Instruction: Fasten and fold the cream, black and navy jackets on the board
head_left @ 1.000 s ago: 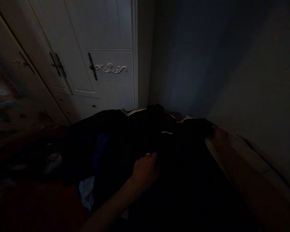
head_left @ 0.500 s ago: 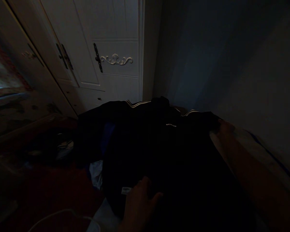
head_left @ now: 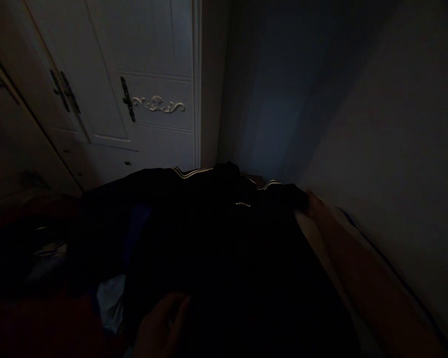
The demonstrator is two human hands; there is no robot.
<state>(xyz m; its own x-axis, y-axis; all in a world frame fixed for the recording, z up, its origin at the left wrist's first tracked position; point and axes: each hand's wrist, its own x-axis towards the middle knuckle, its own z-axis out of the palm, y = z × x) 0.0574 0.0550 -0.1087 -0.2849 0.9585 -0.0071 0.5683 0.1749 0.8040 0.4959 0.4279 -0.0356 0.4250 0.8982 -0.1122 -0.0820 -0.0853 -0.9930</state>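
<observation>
A black long-sleeved jacket (head_left: 220, 248) lies spread out, its collar toward the wardrobe. Pale stripes run along both shoulders, and small white lettering sits on the chest. At the far right, my right hand (head_left: 315, 205) is closed around the end of a sleeve, with the arm stretched forward. Low in the view, my left hand (head_left: 162, 320) is over the jacket's lower left part. Its thumb and forefinger come together at the tips; the dark hides whatever is between them. Most folds of the jacket are lost in the darkness.
A white wardrobe (head_left: 157, 54) with dark handles stands behind the jacket. A pale wall (head_left: 388, 124) closes off the right side. On the left lie a red cover (head_left: 41, 323), a light cloth (head_left: 111, 301), something blue (head_left: 136, 228) and dark clothes (head_left: 18, 248).
The view has swung right, so everything sits further left. My left thumb and forefinger have drawn together. My right hand stays on the sleeve end.
</observation>
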